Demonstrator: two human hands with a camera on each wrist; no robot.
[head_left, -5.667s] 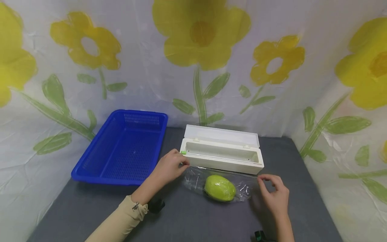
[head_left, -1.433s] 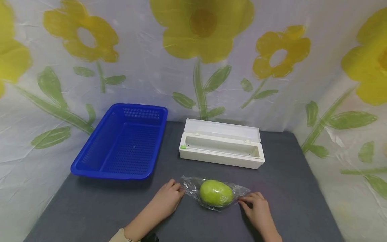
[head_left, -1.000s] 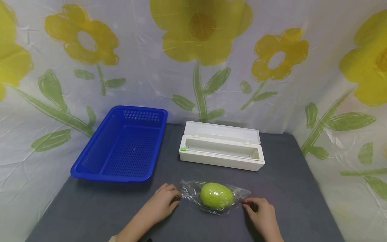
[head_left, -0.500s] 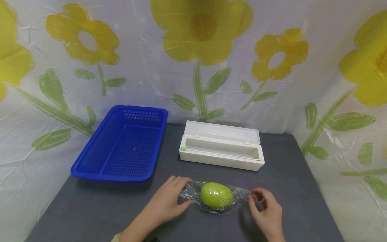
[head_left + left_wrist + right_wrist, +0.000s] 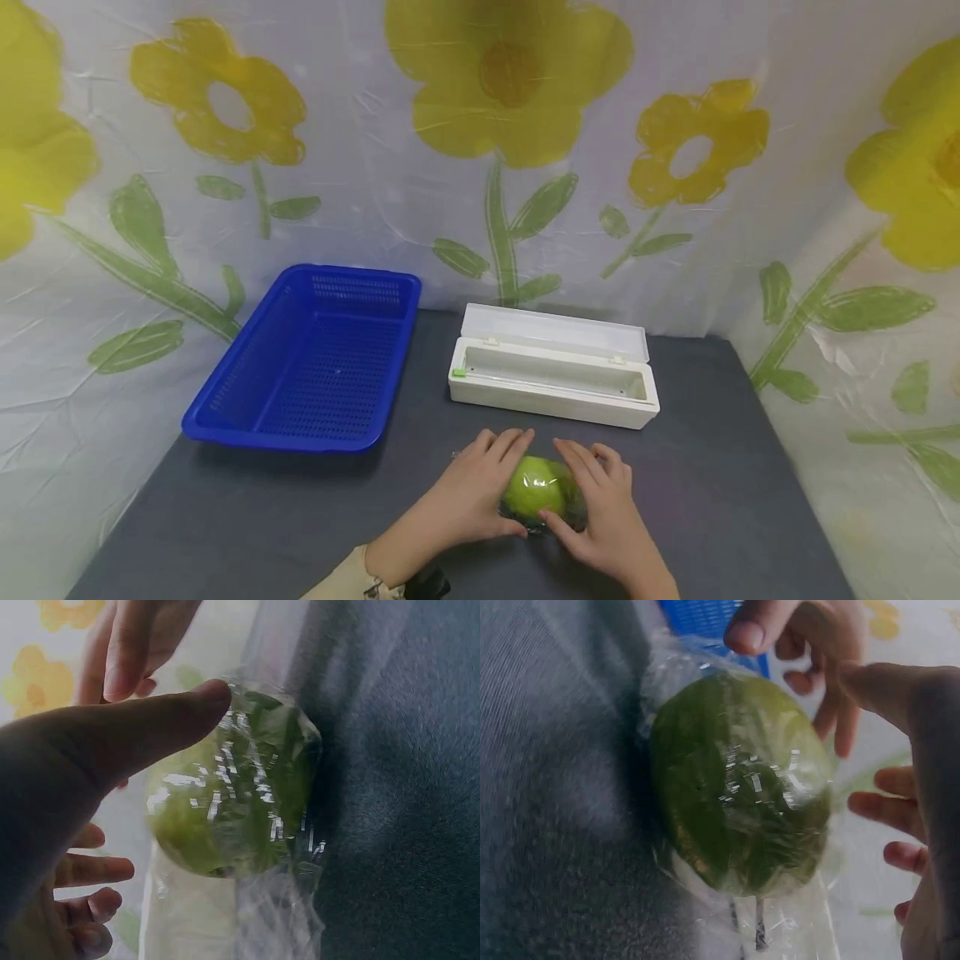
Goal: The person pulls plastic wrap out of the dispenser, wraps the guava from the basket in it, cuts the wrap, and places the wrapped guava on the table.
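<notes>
A green oval fruit (image 5: 531,490), mango-like, lies on the grey table inside clear plastic film (image 5: 281,907). My left hand (image 5: 472,492) is at the fruit's left end, fingers reaching over the far side and thumb on the near side. At the right end my right hand (image 5: 603,504) mirrors it, its fingers spread and loosely bent. The right wrist view shows the wrapped fruit (image 5: 739,787) with gaps between it and the fingers. In the left wrist view the thumb (image 5: 176,724) passes in front of the fruit; contact there is unclear. Both film ends are mostly hidden by the hands in the head view.
Behind the fruit stands a long white film dispenser box (image 5: 551,407), its lid raised and a green slider (image 5: 459,373) at its left. A blue plastic basket (image 5: 281,442) sits at the back left. A flower-printed curtain (image 5: 352,200) borders the grey table (image 5: 720,492).
Earlier both hands stretched film beyond the fruit, then pinched or handled its ends nearer the person. Now both hands have moved inward over the fruit, letting go of the film ends.
</notes>
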